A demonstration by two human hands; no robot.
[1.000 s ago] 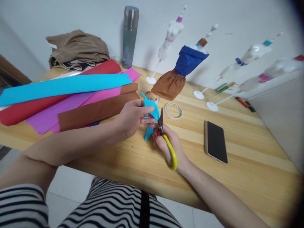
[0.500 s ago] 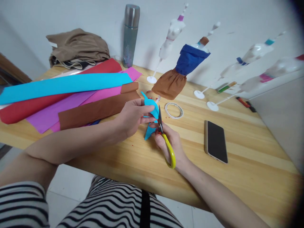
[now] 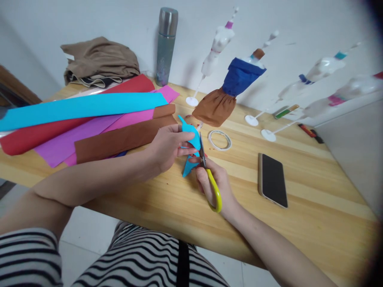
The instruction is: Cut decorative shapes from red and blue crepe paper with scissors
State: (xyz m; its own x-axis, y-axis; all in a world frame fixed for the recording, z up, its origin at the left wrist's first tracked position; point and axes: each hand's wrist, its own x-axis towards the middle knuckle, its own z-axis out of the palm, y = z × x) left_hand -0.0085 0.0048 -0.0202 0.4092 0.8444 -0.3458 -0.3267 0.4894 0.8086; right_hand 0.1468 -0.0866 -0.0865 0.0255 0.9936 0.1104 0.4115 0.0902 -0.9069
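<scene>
Between the thumb and fingers of my left hand (image 3: 169, 145) is a piece of light blue crepe paper (image 3: 191, 133), its upper end pointed and curled. My right hand (image 3: 214, 177) grips scissors with yellow handles (image 3: 216, 195). The blades point up and lie along the right edge of the paper, close to my left fingertips. Another part of blue paper hangs below, near my right fingers; whether it joins the upper part is hidden. Beyond the hands stands a mannequin in a blue paper top (image 3: 243, 76) and brown paper skirt (image 3: 216, 107).
Rolls of coloured paper (image 3: 86, 108) lie on the left of the wooden table (image 3: 239, 235). A thermos (image 3: 166, 48) and a folded brown cloth (image 3: 101, 57) stand behind. A tape roll (image 3: 210, 143), a phone (image 3: 273, 179) and more white mannequins (image 3: 326, 67) are to the right.
Both hands, the paper and the scissors keep almost the same pose. The whole view has shifted very slightly, with table objects a few pixels lower and further right.
</scene>
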